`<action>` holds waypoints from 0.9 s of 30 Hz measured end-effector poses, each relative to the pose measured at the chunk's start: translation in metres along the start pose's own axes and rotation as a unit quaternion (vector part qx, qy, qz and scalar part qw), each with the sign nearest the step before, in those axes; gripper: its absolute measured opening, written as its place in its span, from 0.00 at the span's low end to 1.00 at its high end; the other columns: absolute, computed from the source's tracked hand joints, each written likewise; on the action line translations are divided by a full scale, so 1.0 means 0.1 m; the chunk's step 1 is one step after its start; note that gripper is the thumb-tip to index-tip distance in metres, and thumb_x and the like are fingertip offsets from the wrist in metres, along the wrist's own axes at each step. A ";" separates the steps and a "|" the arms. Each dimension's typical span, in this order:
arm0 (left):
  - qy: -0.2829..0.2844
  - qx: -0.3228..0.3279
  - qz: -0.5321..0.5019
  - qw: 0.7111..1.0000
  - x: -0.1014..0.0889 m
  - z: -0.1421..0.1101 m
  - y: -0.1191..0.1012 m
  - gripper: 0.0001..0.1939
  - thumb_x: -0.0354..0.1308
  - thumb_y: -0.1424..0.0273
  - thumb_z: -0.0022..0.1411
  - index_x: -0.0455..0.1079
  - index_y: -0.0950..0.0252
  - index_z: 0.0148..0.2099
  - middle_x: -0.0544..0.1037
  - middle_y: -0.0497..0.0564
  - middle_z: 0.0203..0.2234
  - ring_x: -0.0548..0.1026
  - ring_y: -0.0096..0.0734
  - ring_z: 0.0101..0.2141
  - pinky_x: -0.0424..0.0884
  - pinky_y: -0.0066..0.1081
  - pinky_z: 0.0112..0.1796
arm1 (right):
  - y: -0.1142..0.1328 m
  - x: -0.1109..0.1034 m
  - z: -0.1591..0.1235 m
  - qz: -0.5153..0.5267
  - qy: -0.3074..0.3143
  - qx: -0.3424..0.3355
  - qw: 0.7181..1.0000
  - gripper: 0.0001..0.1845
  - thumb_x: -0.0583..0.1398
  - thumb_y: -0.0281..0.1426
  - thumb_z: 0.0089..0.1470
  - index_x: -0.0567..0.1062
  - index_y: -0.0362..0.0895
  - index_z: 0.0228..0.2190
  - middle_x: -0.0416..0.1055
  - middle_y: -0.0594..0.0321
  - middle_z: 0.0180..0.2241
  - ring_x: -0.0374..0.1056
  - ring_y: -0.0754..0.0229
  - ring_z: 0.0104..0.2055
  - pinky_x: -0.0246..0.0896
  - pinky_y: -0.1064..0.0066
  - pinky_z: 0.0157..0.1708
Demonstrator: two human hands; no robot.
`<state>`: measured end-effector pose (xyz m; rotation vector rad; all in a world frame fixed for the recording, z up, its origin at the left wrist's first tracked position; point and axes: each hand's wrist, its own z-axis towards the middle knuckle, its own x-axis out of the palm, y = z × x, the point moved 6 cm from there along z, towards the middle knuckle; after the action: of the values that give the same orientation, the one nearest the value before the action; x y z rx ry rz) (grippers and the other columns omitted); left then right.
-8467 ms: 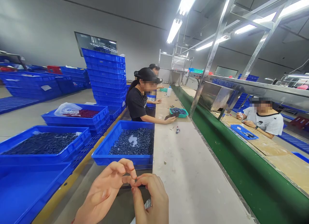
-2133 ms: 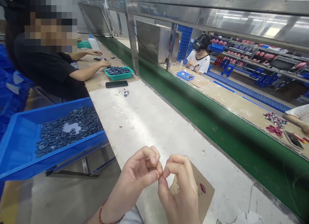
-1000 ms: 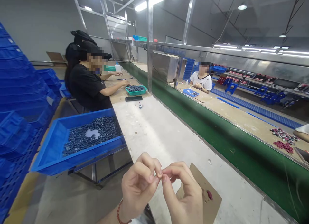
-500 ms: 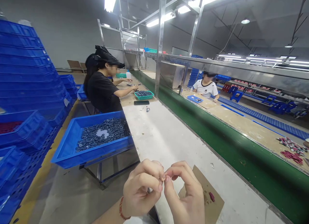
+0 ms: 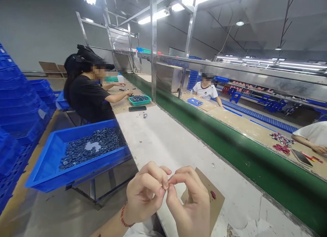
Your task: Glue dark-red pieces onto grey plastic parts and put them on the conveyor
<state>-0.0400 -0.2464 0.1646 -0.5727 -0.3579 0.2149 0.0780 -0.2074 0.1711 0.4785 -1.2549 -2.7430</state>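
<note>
My left hand (image 5: 145, 192) and my right hand (image 5: 190, 199) meet fingertip to fingertip above the near edge of the pale worktable (image 5: 163, 138). Both are closed in a pinch. Whatever sits between the fingertips is too small or too hidden to make out. Under and beside my right hand lies a piece of brown cardboard (image 5: 217, 209), with a small dark red piece (image 5: 213, 195) on it. A red braided bracelet (image 5: 123, 216) circles my left wrist.
A blue tray (image 5: 43, 169) of dark glossy pieces (image 5: 107, 141) stands left of the table. Beyond it a co-worker in black (image 5: 88, 97) sits by a green basket (image 5: 139, 100) and a phone (image 5: 137, 108). A green conveyor belt (image 5: 204, 141) runs along the right, with other people across it.
Earlier my left hand was more open, with the fingers spread; now it is curled in a pinch against my right fingertips. My view has turned right, then slightly shifted. A person across stretches an arm out.
</note>
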 end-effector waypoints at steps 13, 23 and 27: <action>-0.009 -0.342 -0.343 0.875 0.46 -0.03 0.64 0.12 0.70 0.71 0.54 0.67 0.63 0.28 0.66 0.41 0.22 0.70 0.17 0.25 0.73 0.21 0.41 | -0.22 -0.27 0.07 0.000 -0.075 0.089 0.993 0.09 0.57 0.23 0.52 0.74 0.47 0.27 0.70 0.65 0.29 0.70 0.61 0.33 0.66 0.71 0.34; 0.104 -0.378 -0.391 0.833 1.03 0.16 0.86 0.10 0.68 0.74 0.56 0.69 0.63 0.28 0.68 0.41 0.23 0.72 0.15 0.27 0.72 0.18 0.44 | -0.30 -0.69 0.04 -0.046 -0.222 0.132 0.965 0.07 0.59 0.26 0.53 0.76 0.49 0.28 0.70 0.66 0.30 0.71 0.61 0.35 0.66 0.72 0.36; 0.161 -0.310 -0.356 0.867 1.19 0.21 0.94 0.10 0.66 0.73 0.59 0.68 0.62 0.28 0.67 0.41 0.22 0.73 0.16 0.26 0.72 0.20 0.45 | -0.32 -0.82 0.01 -0.082 -0.268 0.128 0.951 0.07 0.59 0.25 0.52 0.75 0.48 0.27 0.70 0.65 0.29 0.69 0.61 0.32 0.66 0.71 0.33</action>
<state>0.0515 -0.1233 0.1601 -1.0516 -0.2874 -0.7362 0.1572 -0.1684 0.1673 -0.1856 -1.7721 -2.9739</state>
